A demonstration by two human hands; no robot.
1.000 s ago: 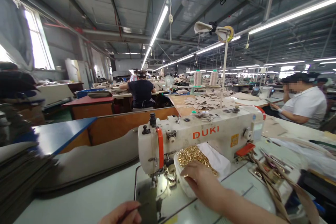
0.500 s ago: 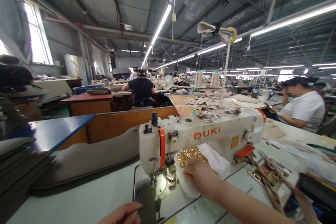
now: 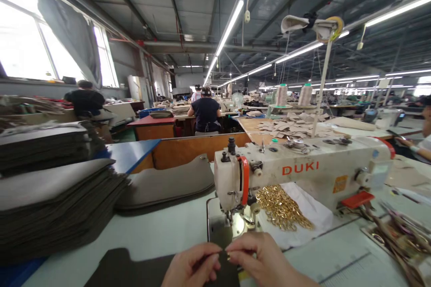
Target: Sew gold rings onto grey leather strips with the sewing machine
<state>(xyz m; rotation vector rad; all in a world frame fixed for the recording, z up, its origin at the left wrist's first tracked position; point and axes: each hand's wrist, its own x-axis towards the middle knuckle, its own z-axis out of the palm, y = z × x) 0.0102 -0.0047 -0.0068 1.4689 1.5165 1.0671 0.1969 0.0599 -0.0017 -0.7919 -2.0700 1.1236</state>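
My right hand [image 3: 261, 255] is closed in a pinch in front of the sewing machine [image 3: 266, 175], with a small gold-coloured metal piece [image 3: 229, 256] at its fingertips. Almost touching it, my left hand [image 3: 195, 263] also has thumb and finger pressed together; what it pinches is too small and dark to make out. Beneath both hands lies a dark fabric panel [image 3: 134, 267], reaching toward the needle area. Right of the needle, a heap of small gold metal pieces [image 3: 283, 208] rests on a white bag [image 3: 311, 204].
Stacked dark panels [image 3: 50, 206] stand at the left, and more panels [image 3: 168, 184] lie behind the machine's left side. Straps and tools fill a tray [image 3: 387, 242] at the right. Thread cones [image 3: 281, 96] stand behind. A co-worker [image 3: 206, 114] sits ahead, facing away.
My right hand has left the heap of gold pieces and come to my left hand, bringing one piece. The view has turned left, showing more of the stacked panels.
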